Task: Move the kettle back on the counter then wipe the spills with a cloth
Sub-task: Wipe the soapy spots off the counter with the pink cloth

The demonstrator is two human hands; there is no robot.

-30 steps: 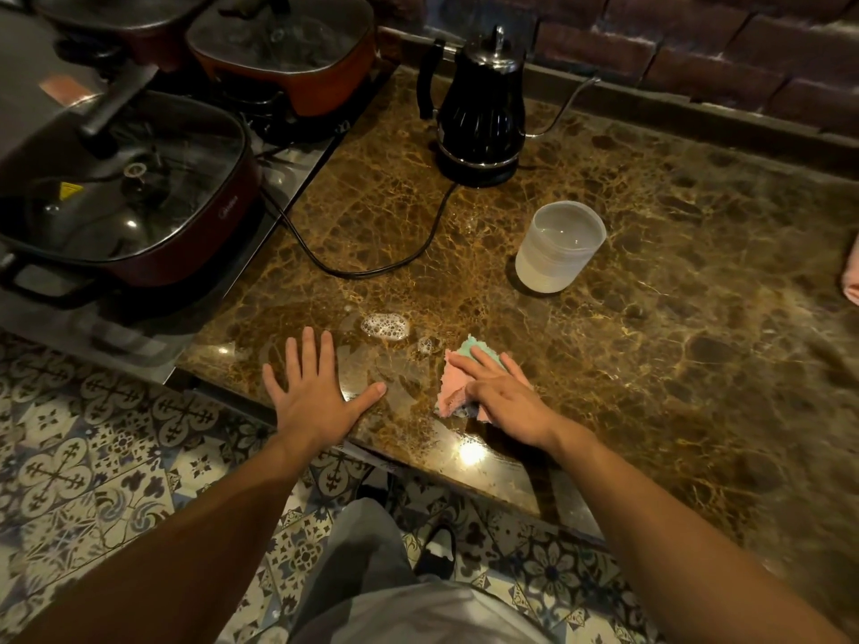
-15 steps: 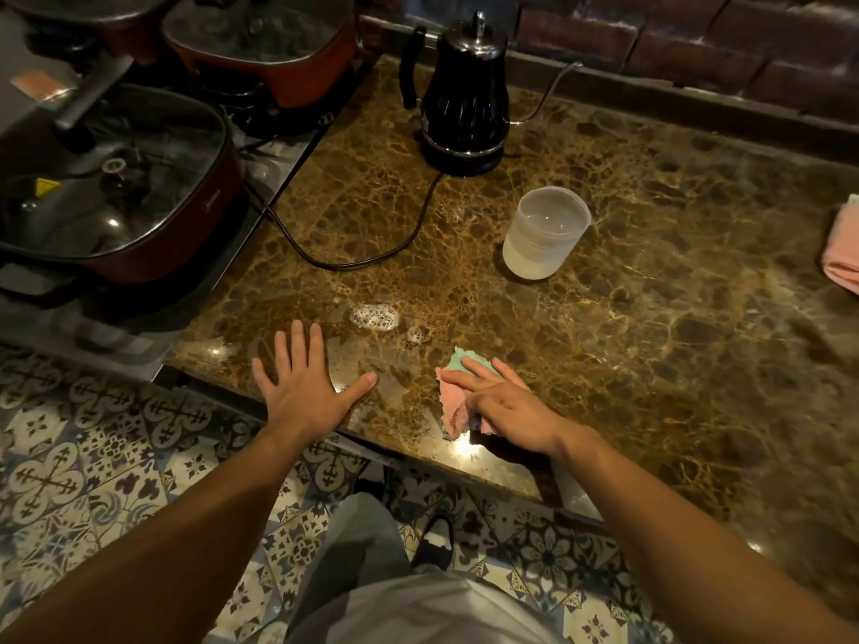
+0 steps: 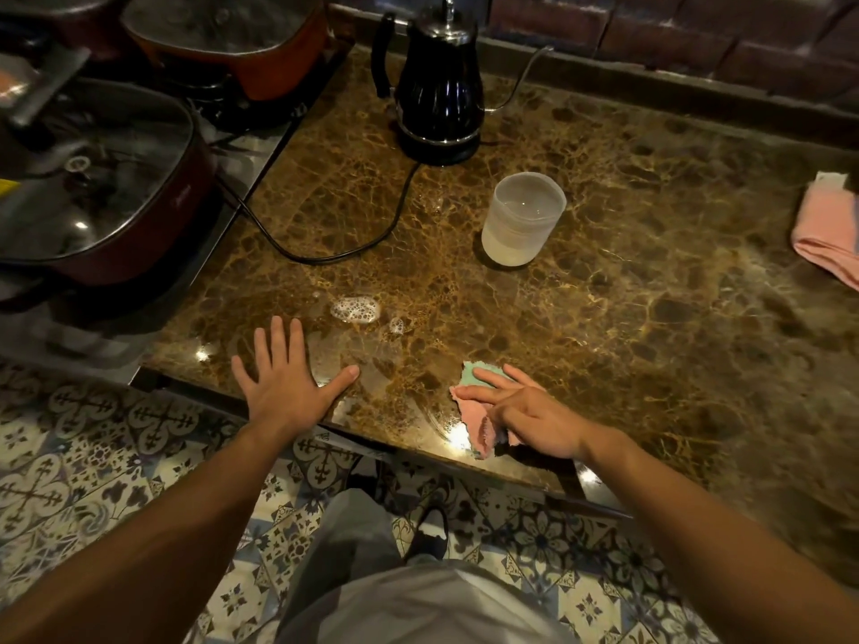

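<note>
A black electric kettle (image 3: 439, 93) with a thin spout stands on its base at the back of the brown marble counter (image 3: 627, 295). Its black cord (image 3: 334, 244) loops forward over the stone. A foamy spill (image 3: 355, 310) and a wet film lie near the front edge. My left hand (image 3: 286, 378) rests flat on the counter just in front of the foam, fingers spread. To the right, my right hand (image 3: 530, 411) presses a small pink and green cloth (image 3: 472, 411) onto the counter with straight fingers.
A translucent plastic cup (image 3: 523, 218) holding some liquid stands mid-counter. A folded pink cloth (image 3: 827, 234) lies at the right edge. Red lidded pans (image 3: 107, 188) sit on the stove at left. Patterned floor tiles (image 3: 93, 457) lie below the counter's front edge.
My right hand has slid the cloth a little to the right along the front edge. My left hand stays flat in place. The view has shifted slightly.
</note>
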